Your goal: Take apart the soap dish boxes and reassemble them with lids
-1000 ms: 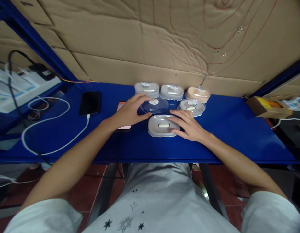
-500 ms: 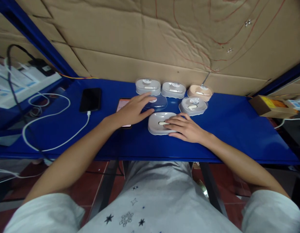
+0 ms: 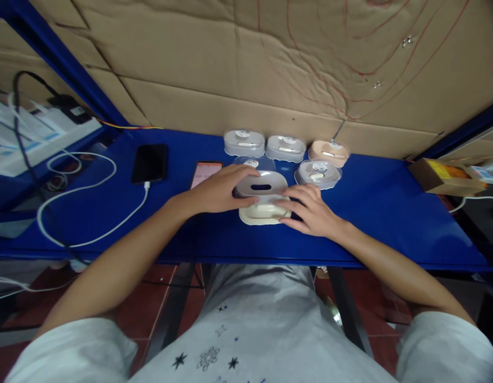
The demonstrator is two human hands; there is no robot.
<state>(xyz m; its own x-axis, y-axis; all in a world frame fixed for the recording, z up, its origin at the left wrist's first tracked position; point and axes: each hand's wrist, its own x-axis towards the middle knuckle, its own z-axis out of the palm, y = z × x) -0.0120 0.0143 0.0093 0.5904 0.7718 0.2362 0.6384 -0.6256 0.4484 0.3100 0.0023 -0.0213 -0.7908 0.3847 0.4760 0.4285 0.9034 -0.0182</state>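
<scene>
A grey oval tray (image 3: 250,177) with a dark slot in its middle is tilted up over a cream dish (image 3: 262,219). My left hand (image 3: 230,187) grips the tray's left side, thumb at the front and fingers behind. Around the right side of the cream dish, my right hand (image 3: 310,210) has its fingers curled, with the thumb at the dish's front edge. Its upper fingers come close to the tray's right end; whether they touch it I cannot tell. Just behind lies a clear lid (image 3: 266,163) with a round label, partly hidden by the tray.
Behind stand lidded oval boxes: a grey one (image 3: 244,143), another grey box (image 3: 286,149), a peach box (image 3: 329,154) and a nearer grey box (image 3: 318,175). A lit phone (image 3: 206,169) lies by my left hand. A dark phone (image 3: 149,162) has a white cable (image 3: 111,242); a carton (image 3: 434,178) stands right.
The grey tray has come up off the cream dish, showing its slot and the dish below. My left hand has moved from above the clear lid onto the tray's left side.
</scene>
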